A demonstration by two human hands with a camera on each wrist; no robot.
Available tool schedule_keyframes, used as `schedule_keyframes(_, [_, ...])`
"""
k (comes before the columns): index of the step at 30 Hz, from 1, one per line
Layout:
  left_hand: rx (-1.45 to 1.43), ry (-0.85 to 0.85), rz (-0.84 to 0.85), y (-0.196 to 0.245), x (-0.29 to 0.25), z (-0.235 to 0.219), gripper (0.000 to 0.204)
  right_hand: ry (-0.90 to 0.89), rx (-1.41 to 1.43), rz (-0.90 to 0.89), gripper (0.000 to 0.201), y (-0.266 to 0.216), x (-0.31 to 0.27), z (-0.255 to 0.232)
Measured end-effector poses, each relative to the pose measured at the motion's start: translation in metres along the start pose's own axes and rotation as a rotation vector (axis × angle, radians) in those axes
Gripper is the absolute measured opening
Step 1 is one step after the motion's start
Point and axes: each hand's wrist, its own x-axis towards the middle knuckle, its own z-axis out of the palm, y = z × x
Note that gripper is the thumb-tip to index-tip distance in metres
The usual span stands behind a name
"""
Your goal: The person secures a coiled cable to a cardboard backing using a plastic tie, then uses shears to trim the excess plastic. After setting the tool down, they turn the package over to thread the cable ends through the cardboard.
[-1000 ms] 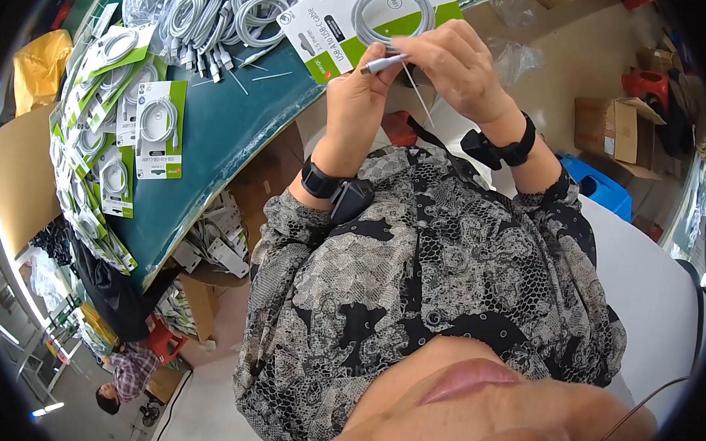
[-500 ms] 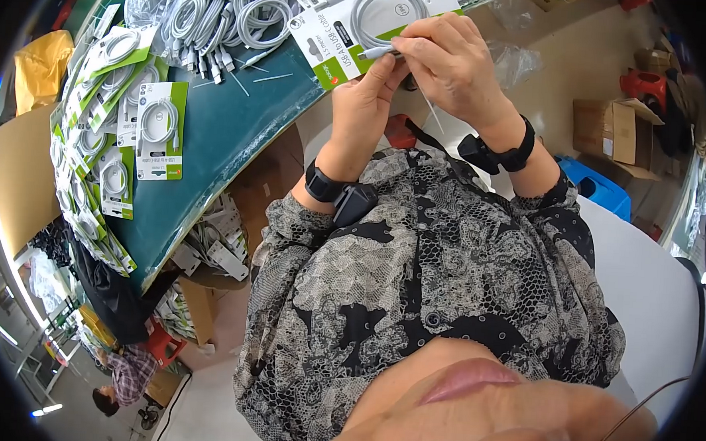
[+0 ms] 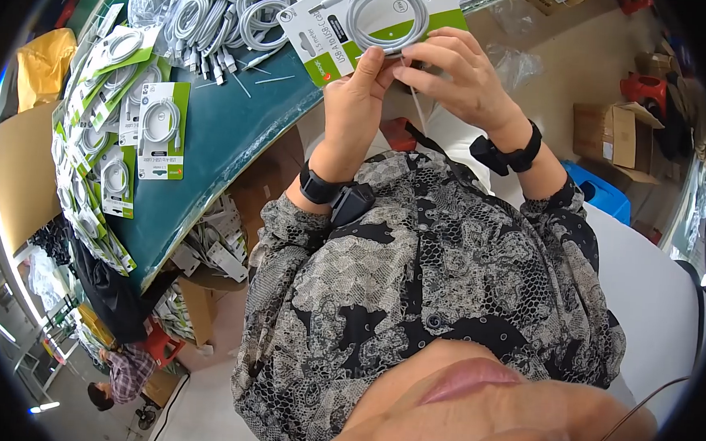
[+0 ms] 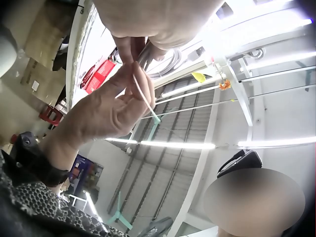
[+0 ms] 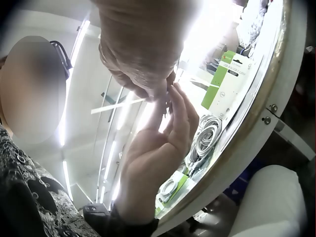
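Observation:
A coil of white cable [image 3: 420, 32] lies over a white-and-green USB-A to USB-C cable card [image 3: 451, 20], at the table edge in the head view. At the coil's lower end my left hand [image 3: 352, 117] pinches the cable, its thumb pointing up. My right hand [image 3: 474, 81] is close beside, its thumb and index finger pinching a thin white strip [image 3: 414, 94] that trails downward. The strip [image 4: 142, 93] shows between the right fingers in the left wrist view too. In the right wrist view, the back of my right hand hides part of the fingertips.
Loose white cables [image 3: 208, 21] are heaped on the green table [image 3: 238, 123]. Several carded cables [image 3: 160, 130] lie along its left side. Cartons [image 3: 605, 134] and a blue stool [image 3: 598, 185] stand to the right. Another person [image 3: 128, 371] is in the lower left background.
The white plug end that stuck out beyond the left thumb is now tucked down by the fingers. My right hand has shifted slightly right, with its fingers more spread. The strip still hangs.

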Motion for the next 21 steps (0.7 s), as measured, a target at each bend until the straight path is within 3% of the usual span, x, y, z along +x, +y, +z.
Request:
schedule_keyframes(3, [0.024,-0.011,0.015,-0.002,0.0,0.002,0.025,-0.055,0.03,0.015,0.023,-0.001,-0.003,0.0])
schedule_keyframes(7, [0.089,-0.023,0.085,-0.006,0.0,0.0,0.026,0.122,0.223,0.19,0.022,-0.007,0.0,0.007])
schedule_keyframes(10, [0.135,-0.036,0.116,-0.007,0.001,-0.001,0.027,0.267,0.548,0.68,0.02,-0.027,0.006,0.009])
schedule_keyframes(14, [0.121,-0.049,0.11,-0.007,0.003,0.004,0.028,0.287,0.377,0.52,0.018,-0.019,0.005,0.013])
schedule_keyframes(21, [0.232,-0.033,0.201,-0.009,0.005,0.0,0.029,0.212,0.167,0.524,0.02,-0.021,0.009,0.009])
